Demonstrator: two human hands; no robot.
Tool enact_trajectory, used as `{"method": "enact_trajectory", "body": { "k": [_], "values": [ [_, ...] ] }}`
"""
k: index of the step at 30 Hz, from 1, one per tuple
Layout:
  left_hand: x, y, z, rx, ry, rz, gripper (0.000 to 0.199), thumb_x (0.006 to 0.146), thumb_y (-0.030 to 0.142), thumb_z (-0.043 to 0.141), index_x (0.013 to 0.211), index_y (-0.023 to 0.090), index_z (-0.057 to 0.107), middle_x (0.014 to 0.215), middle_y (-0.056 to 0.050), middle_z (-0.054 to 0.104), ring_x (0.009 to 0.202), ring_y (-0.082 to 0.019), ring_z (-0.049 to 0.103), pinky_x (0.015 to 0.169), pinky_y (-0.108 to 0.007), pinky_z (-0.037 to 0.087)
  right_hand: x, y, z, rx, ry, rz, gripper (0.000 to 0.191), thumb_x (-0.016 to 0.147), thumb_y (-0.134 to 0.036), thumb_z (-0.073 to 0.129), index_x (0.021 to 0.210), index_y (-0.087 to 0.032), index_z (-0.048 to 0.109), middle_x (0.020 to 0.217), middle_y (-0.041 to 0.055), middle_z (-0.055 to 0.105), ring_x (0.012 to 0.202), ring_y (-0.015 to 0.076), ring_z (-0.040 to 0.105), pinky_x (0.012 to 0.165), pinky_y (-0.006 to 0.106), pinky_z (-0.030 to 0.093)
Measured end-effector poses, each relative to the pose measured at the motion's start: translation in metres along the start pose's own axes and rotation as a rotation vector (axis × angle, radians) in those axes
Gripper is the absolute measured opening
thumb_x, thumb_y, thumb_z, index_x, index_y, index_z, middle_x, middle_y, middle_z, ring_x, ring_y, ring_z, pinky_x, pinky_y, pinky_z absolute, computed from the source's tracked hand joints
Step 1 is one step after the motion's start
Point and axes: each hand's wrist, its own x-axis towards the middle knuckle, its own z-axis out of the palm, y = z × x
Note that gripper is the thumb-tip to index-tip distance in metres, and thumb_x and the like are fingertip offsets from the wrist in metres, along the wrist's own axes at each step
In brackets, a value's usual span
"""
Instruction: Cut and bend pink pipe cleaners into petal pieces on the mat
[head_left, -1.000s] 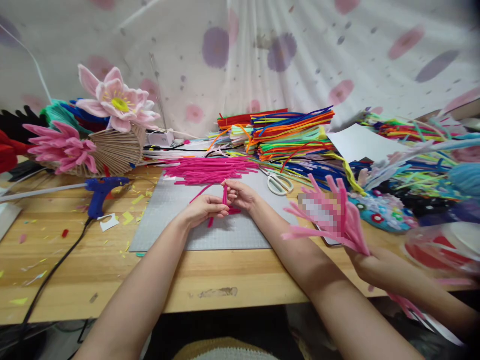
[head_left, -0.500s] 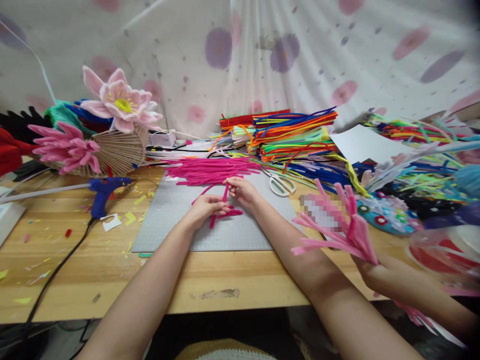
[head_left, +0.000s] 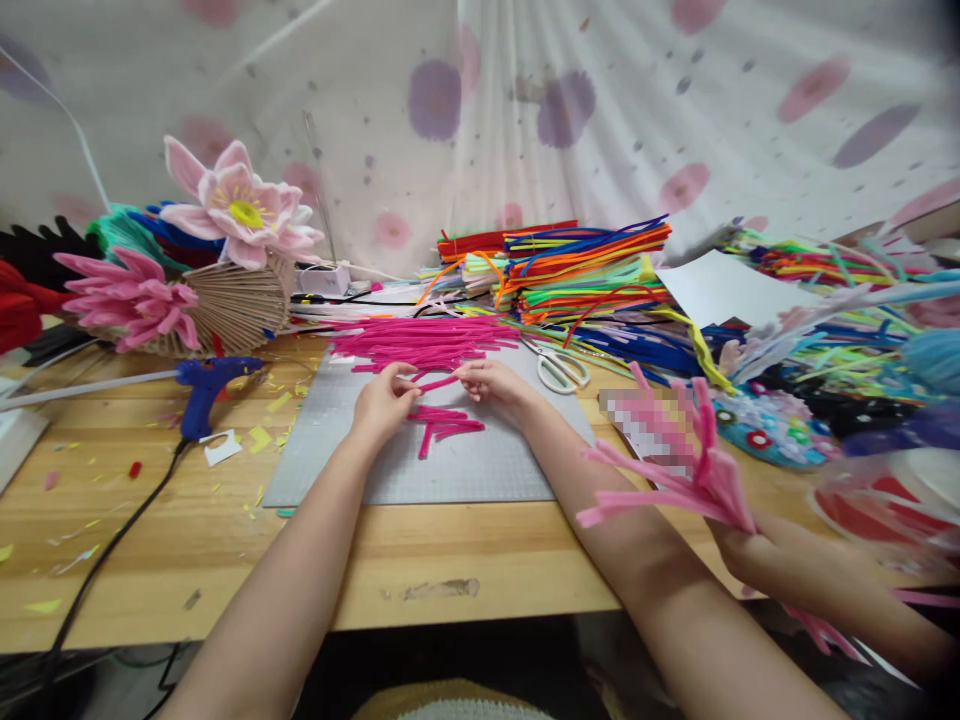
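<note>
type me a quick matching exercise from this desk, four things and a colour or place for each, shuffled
Things
1. glue gun
2. scissors
3. single magenta stem
4. small magenta pile

Colours or places
a. between the left hand and right hand
b. pale-handled
c. on the grey mat, nearer than the hands
d. blue

Pairs: 1-d, 2-b, 3-a, 4-c

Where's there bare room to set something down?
Free: gray mat in front of the short magenta pieces; table strip between mat and near edge. Crowded: mat's back, under long magenta stems; table's back, under multicolored bundles.
</note>
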Motion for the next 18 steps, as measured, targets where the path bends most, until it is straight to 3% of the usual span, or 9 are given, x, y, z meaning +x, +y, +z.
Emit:
{"method": "enact_trajectory", "body": {
  "k": [2, 4, 9, 11, 14, 18],
  "values": [
    [0.002, -0.002, -0.005, 0.126, 0.029, 0.083, 0.025, 0.062, 0.019, 0.066, 0.086, 0.022, 0.062, 0.069, 0.001, 0.066, 0.065, -0.012, 0.058, 0.059, -0.021, 0.040, -0.003, 0.000, -0.005, -0.090, -0.037, 0.008, 0.021, 0.056, -0.026, 0.071, 0.067, -0.012, 0.060, 0.048, -0.0043, 0.048, 0.040, 0.0037, 0.040, 0.037, 0.016, 0.029],
    [0.002, -0.001, -0.004, 0.057, 0.049, 0.093, 0.023, 0.062, 0.020, 0.066, 0.085, 0.021, 0.063, 0.068, 0.000, 0.066, 0.064, -0.012, 0.057, 0.057, -0.020, 0.039, -0.004, 0.000, -0.009, -0.043, -0.010, -0.026, 0.024, 0.059, -0.031, 0.070, 0.071, -0.013, 0.060, 0.050, -0.0048, 0.049, 0.040, 0.0033, 0.040, 0.038, 0.016, 0.030],
    [0.002, 0.016, 0.004, -0.664, 0.013, -0.176, 0.027, 0.063, 0.018, 0.066, 0.088, 0.019, 0.056, 0.080, 0.001, 0.065, 0.049, -0.002, 0.046, 0.042, -0.013, 0.032, -0.002, 0.000, -0.016, 0.185, 0.104, -0.081, 0.025, 0.066, -0.032, 0.066, 0.084, -0.015, 0.060, 0.057, -0.0044, 0.052, 0.045, 0.0030, 0.043, 0.041, 0.015, 0.034],
    [0.004, 0.027, 0.005, -0.803, -0.013, -0.228, 0.027, 0.061, 0.015, 0.068, 0.085, 0.018, 0.055, 0.080, 0.002, 0.064, 0.047, 0.000, 0.044, 0.040, -0.011, 0.031, -0.001, 0.001, -0.018, 0.186, 0.107, -0.070, 0.024, 0.063, -0.029, 0.068, 0.080, -0.015, 0.060, 0.058, -0.0044, 0.052, 0.045, 0.0028, 0.043, 0.042, 0.015, 0.035],
    [0.011, 0.043, 0.006, -0.770, 0.024, -0.164, 0.036, 0.057, 0.013, 0.072, 0.088, 0.017, 0.055, 0.072, 0.003, 0.062, 0.049, -0.001, 0.048, 0.041, -0.010, 0.033, 0.001, 0.003, -0.018, 0.172, 0.129, -0.093, 0.026, 0.058, -0.028, 0.071, 0.075, -0.015, 0.057, 0.056, -0.0054, 0.050, 0.044, 0.0023, 0.041, 0.041, 0.015, 0.033],
    [0.019, 0.056, 0.009, -0.702, -0.061, -0.124, 0.040, 0.054, 0.015, 0.074, 0.089, 0.015, 0.057, 0.070, 0.002, 0.062, 0.051, -0.003, 0.052, 0.043, -0.012, 0.036, 0.002, 0.006, -0.015, 0.118, 0.146, -0.121, 0.029, 0.056, -0.031, 0.072, 0.073, -0.015, 0.055, 0.054, -0.0063, 0.048, 0.043, 0.0021, 0.040, 0.041, 0.016, 0.033]
  ]
}}
